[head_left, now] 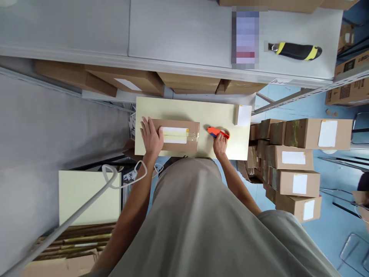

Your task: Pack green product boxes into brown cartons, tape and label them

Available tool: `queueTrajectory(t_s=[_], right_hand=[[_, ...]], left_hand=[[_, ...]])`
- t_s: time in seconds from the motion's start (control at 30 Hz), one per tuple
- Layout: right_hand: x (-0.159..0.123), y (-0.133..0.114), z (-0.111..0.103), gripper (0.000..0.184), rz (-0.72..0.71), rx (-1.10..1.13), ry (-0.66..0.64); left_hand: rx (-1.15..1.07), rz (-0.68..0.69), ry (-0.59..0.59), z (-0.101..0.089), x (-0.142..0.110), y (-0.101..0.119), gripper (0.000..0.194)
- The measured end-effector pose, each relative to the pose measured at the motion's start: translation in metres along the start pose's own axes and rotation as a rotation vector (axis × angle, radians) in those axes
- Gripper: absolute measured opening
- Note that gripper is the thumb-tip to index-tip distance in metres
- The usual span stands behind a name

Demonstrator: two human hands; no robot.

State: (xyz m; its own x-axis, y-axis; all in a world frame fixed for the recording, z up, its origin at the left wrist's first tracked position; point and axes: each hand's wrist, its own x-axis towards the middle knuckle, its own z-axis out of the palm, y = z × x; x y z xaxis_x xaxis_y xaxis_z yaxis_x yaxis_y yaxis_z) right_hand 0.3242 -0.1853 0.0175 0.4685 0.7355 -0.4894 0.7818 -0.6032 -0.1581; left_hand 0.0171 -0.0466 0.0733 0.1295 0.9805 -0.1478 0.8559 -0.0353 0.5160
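Observation:
A brown cardboard box [178,147] lies on the pale yellow tabletop [167,104], with white labels [174,140] on its top and clear tape over its right end. My left hand [152,139] rests flat on the left end of this box, fingers stretched and slightly apart. To the right of the box, my right hand [220,145] grips an orange tape dispenser [213,131], its fingers closed around the near side. The dispenser is at the tabletop, apart from the box. Part of the tape roll is hidden by the fingers.
A stack of white labels [243,115] sits at the tabletop's back right corner. Above is a grey shelf [178,34] bearing a black and yellow utility knife [300,51] and a blurred-out item [246,36]. Labelled cartons [294,156] are piled at right; a white cable [86,207] hangs at left.

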Motion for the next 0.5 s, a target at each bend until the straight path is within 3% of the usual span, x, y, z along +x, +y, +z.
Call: queueTrajectory(t_s=[0.1,0.17,0.27,0.37,0.43,0.5], right_hand=[[-0.015,-0.002,-0.007,0.044,0.006,0.019,0.137],[-0.028,-0.017,-0.016,0.051,-0.042,0.098,0.209],[-0.047,-0.06,-0.026,0.068,-0.129,0.252,0.155],[-0.056,-0.1,-0.023,0.093,-0.093,0.293,0.075],[-0.056,-0.112,-0.017,0.104,-0.029,0.291,0.064],[-0.053,-0.108,-0.012,0.097,-0.014,0.326,0.065]], left_hand=[[-0.04,-0.135,0.05,-0.009,-0.011,-0.001,0.093],[-0.031,-0.21,0.062,-0.015,-0.017,0.001,0.088],[0.038,-0.302,0.019,-0.02,-0.022,0.007,0.083],[0.101,-0.341,-0.061,-0.019,-0.019,0.007,0.095],[0.107,-0.339,-0.105,-0.019,-0.015,0.001,0.095],[0.076,-0.33,-0.132,-0.02,-0.011,-0.01,0.081]])
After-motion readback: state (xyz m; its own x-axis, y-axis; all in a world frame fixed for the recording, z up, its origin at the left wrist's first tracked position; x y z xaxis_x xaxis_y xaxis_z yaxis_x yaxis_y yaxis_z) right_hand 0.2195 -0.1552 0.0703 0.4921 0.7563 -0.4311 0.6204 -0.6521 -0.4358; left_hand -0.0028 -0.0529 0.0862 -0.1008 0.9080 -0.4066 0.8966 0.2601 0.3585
